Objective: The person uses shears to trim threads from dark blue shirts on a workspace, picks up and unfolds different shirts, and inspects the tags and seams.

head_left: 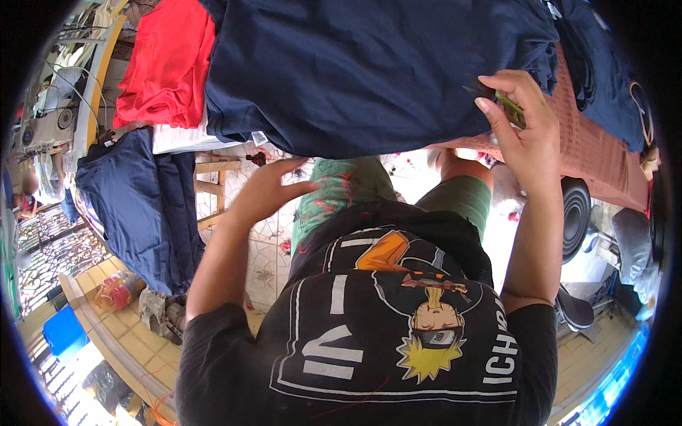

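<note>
A large dark navy cloth (355, 78), which looks like a garment, lies spread in front of me and drapes over the table's near edge. A small white tag (260, 138) shows at its lower left edge. My right hand (522, 117) is closed on a small pair of thread snips (509, 106), with dark pointed blades turned left over the cloth and a greenish handle partly hidden by the fingers. Beneath the cloth's near left edge, my left hand (273, 188) is open, thumb apart from the fingers, and holds nothing.
A folded red cloth (169, 67) lies at the left. More navy cloth hangs at the left (142, 206) and lies at the far right (604, 78). A brown cloth (604, 160) covers the right side of the table. Thread scraps dot the tiled floor (266, 263).
</note>
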A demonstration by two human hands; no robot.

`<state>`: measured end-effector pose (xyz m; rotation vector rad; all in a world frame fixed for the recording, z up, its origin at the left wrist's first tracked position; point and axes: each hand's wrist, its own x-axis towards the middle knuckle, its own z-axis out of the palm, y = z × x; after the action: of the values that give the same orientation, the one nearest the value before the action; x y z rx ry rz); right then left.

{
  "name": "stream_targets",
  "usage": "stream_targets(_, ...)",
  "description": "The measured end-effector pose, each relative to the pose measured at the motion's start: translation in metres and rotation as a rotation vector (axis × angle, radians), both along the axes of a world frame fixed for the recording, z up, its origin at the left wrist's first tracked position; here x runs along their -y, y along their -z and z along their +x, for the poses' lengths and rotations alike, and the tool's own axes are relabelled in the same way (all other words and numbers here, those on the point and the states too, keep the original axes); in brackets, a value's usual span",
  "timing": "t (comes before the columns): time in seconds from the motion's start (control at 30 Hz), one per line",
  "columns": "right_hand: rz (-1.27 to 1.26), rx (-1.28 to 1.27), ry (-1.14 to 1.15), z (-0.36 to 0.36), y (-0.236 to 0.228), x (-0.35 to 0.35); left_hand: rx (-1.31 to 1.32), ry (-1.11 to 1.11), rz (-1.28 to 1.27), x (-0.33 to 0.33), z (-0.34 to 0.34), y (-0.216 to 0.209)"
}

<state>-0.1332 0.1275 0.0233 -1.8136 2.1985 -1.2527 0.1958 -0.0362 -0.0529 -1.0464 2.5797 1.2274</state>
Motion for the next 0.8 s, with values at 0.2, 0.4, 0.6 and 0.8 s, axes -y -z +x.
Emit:
stream_targets(0.2,0.032,-0.016,-0.004,0.008,-0.005,-0.008,-0.144,-0.243,0.635,-0.026,-0.041,0.03)
stream_targets(0.4,0.045,0.024,0.042,0.005,-0.003,-0.016,0.599,0.153,-0.075,0.011,0.027,0.026)
stream_targets(0.6,0.149,0.556,-0.12,0.01,-0.014,-0.03,0.2,0.077,0.097,0.013,0.02,0.02)
stream_targets(0.8,0.447,0.596,-2.041,0.062,-0.093,-0.051,-0.026,-0.194,0.643,-0.008,-0.025,0.025)
